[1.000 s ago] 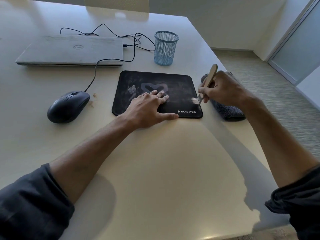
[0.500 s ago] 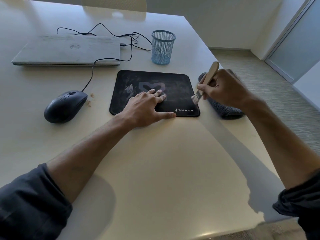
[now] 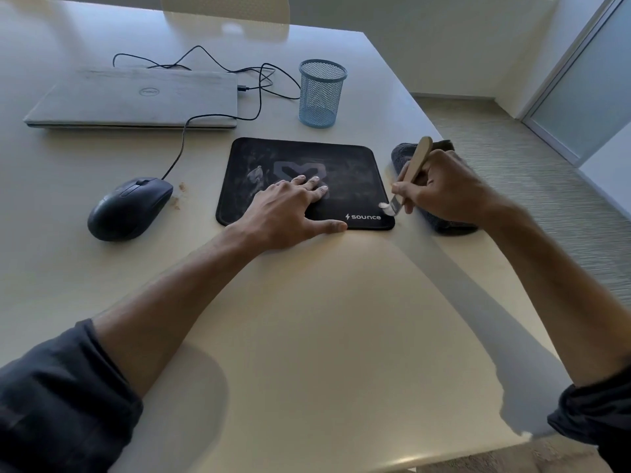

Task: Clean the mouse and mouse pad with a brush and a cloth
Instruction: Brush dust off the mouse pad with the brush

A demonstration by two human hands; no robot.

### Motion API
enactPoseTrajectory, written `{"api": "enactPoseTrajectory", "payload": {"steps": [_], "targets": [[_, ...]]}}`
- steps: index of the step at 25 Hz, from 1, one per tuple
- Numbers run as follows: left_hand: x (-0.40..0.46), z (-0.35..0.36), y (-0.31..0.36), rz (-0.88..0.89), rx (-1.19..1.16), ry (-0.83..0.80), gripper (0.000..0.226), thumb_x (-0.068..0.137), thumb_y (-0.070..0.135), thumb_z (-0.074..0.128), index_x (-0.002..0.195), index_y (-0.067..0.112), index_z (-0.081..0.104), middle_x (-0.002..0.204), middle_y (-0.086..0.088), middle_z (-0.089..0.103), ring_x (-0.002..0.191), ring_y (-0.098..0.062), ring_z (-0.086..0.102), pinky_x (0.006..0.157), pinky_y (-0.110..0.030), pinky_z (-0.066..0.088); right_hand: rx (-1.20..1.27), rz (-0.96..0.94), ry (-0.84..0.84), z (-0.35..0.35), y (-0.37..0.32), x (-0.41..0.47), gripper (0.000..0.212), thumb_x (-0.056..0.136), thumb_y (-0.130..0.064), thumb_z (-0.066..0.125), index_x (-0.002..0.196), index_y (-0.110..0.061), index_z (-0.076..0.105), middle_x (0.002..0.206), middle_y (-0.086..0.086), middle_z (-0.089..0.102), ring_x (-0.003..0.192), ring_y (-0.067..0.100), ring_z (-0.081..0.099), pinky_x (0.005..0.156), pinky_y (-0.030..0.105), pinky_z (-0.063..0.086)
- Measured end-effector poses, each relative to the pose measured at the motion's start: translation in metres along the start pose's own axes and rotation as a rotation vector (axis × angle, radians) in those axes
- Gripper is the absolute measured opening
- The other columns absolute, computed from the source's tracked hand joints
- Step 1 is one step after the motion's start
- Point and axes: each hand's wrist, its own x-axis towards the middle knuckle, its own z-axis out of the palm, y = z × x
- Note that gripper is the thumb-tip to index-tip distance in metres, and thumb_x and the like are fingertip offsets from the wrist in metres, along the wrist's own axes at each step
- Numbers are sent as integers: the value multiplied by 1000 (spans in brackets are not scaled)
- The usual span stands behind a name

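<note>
Two hands work at the mouse pad (image 3: 345, 165): the left hand (image 3: 290, 213) lies flat on it, fingers straight, while the right hand (image 3: 444, 189) grips the brush (image 3: 415, 169), bristles at its right edge. Left of it sits the mouse (image 3: 129, 208), right of it the cloth (image 3: 454, 223).

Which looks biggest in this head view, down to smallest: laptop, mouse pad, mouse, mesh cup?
1. Laptop, even though it lies farthest back.
2. Mouse pad.
3. Mouse and mesh cup: they look alike in size, and the mouse lies nearer the camera, so I won't rank them.
</note>
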Motion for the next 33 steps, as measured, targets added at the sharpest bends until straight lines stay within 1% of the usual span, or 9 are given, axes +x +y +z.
{"api": "enactPoseTrajectory", "payload": {"steps": [4, 8, 12, 16, 19, 23, 26, 29, 33], "targets": [[0, 1, 0, 2, -5, 6, 95, 73, 88, 37, 148, 30, 37, 158, 9, 26, 145, -15, 24, 111, -45, 30, 9, 9, 115, -3, 2, 3, 22, 88, -33, 64, 69, -23, 71, 59, -14, 68, 63, 1, 65, 74, 38, 57], [0, 0, 0, 0, -8, 7, 95, 73, 87, 37, 148, 30, 37, 158, 10, 26, 145, -14, 23, 111, -44, 29, -22, -1, -33, -3, 4, 0, 27, 86, -36, 64, 63, -22, 69, 61, -17, 68, 63, 1, 64, 75, 40, 56], [0, 0, -1, 10, -9, 8, 94, 75, 86, 38, 149, 29, 37, 158, 10, 26, 146, -13, 22, 111, -44, 29, 32, -12, 86, -1, 2, 0, 22, 88, -32, 65, 69, -22, 71, 60, -14, 69, 64, 0, 65, 75, 35, 56], [0, 0, -1, 11, -7, 8, 95, 74, 87, 36, 149, 29, 36, 158, 10, 26, 146, -13, 22, 111, -44, 30, 30, -30, -100, -5, 1, -3, 29, 88, -31, 65, 61, -21, 68, 59, -15, 69, 62, -3, 63, 73, 31, 50], [0, 0, -1, 11, -3, 2, 96, 73, 88, 35, 149, 29, 36, 158, 10, 24, 146, -15, 23, 111, -44, 30, 59, -23, 33, -5, -1, -3, 26, 89, -30, 66, 64, -24, 69, 59, -14, 69, 60, -2, 62, 66, 27, 46], [0, 0, 0, 7, -3, 2, 95, 73, 87, 36, 149, 30, 36, 158, 10, 24, 146, -15, 23, 110, -44, 31, 29, -28, -88, -6, -4, -6, 28, 88, -29, 65, 61, -22, 69, 58, -15, 68, 62, -3, 64, 73, 33, 50], [0, 0, -1, 10, -2, 3, 95, 73, 87, 36, 149, 30, 36, 158, 10, 25, 145, -15, 24, 110, -44, 32, 62, -44, 49, -5, -7, -2, 27, 89, -30, 65, 63, -24, 70, 58, -15, 69, 61, 0, 66, 71, 34, 55], [-1, 0, 0, 8, -5, 4, 95, 73, 88, 35, 148, 30, 37, 158, 10, 25, 146, -15, 23, 111, -44, 30, 43, -39, -50, -2, -11, -1, 28, 88, -28, 66, 61, -25, 70, 59, -17, 69, 63, 1, 67, 79, 36, 56], [0, -1, 0, 20, 8, 7, 95, 74, 88, 35, 148, 28, 37, 158, 8, 25, 145, -16, 25, 110, -45, 31, 320, -38, 43, 11, -30, 4, 14, 91, -24, 69, 77, -24, 73, 64, -8, 73, 63, 6, 71, 71, 26, 57]]}}
